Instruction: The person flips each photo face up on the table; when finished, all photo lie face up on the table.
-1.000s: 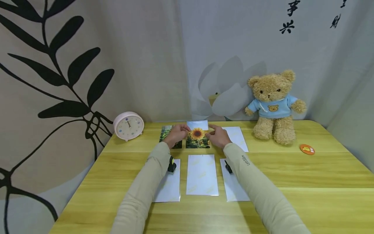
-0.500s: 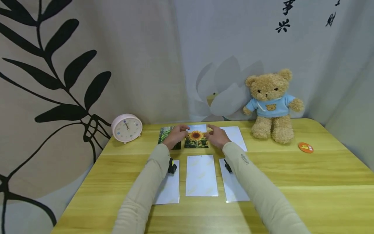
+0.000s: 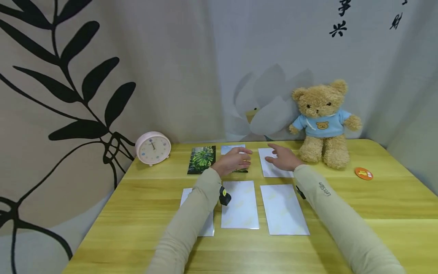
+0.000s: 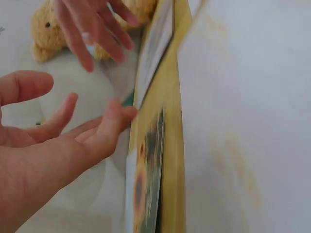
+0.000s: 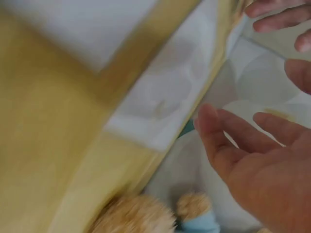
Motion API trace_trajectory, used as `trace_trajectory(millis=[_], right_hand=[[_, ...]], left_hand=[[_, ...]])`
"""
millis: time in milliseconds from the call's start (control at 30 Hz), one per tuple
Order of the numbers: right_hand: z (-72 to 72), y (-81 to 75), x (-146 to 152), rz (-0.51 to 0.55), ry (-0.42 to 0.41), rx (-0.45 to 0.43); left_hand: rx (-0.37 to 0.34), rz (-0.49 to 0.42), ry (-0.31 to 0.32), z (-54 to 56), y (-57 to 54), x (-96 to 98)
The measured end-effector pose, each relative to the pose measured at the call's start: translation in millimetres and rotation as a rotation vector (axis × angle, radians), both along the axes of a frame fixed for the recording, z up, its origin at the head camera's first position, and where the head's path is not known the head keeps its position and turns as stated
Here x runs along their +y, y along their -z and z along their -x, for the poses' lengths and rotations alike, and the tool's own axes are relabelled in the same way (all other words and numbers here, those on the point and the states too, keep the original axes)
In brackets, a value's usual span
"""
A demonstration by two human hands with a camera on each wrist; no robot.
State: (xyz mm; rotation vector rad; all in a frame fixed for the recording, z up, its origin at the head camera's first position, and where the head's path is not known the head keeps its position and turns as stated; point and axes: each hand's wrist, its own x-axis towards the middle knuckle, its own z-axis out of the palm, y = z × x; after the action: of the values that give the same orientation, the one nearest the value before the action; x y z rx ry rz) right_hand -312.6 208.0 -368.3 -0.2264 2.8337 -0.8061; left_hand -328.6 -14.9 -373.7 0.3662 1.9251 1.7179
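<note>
My left hand (image 3: pixel 234 161) hovers over the sunflower picture card (image 3: pixel 228 148), its fingers apart and holding nothing; it hides most of the flower in the head view. In the left wrist view the sunflower card (image 4: pixel 146 184) lies on the table below that hand. Over the back right white card (image 3: pixel 272 171) is my right hand (image 3: pixel 283 157), fingers spread and nothing between them. A green leaf picture card (image 3: pixel 202 160) lies at the left of the back row. The front row has three white cards: left (image 3: pixel 207 228), middle (image 3: pixel 240 209) and right (image 3: pixel 285 213).
A pink round clock (image 3: pixel 153 148) stands at the table's back left. The teddy bear (image 3: pixel 321 125) in a blue top is at the back right, with an orange disc (image 3: pixel 364 174) in front of it. A printed curtain (image 3: pixel 178 76) hangs behind the wooden table (image 3: pixel 137 228).
Both hands have left the sunflower card's sides and moved right. The left now covers the card; the right is over the white card. The leaf card has come into full view.
</note>
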Motion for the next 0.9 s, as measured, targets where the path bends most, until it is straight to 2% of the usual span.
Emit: trace_trajectory(millis=[133, 367, 633, 900], right_hand=[[-5.6, 6.1, 24.0, -0.039, -0.003, -0.015], [-13.7, 13.1, 42.9, -0.031, -0.057, 0.046], [-17.6, 17.1, 44.1, -0.048, -0.022, 0.026], [-15.8, 20.6, 38.8, -0.052, 0.0, 0.02]], left_hand=[[-0.059, -0.042, 0.007, -6.1, 1.9, 21.7], [-0.099, -0.161, -0.113, -12.0, 7.9, 43.2], [-0.095, -0.168, -0.161, -14.5, 10.1, 52.5], [-0.126, -0.169, -0.199, -15.9, 10.3, 55.4]])
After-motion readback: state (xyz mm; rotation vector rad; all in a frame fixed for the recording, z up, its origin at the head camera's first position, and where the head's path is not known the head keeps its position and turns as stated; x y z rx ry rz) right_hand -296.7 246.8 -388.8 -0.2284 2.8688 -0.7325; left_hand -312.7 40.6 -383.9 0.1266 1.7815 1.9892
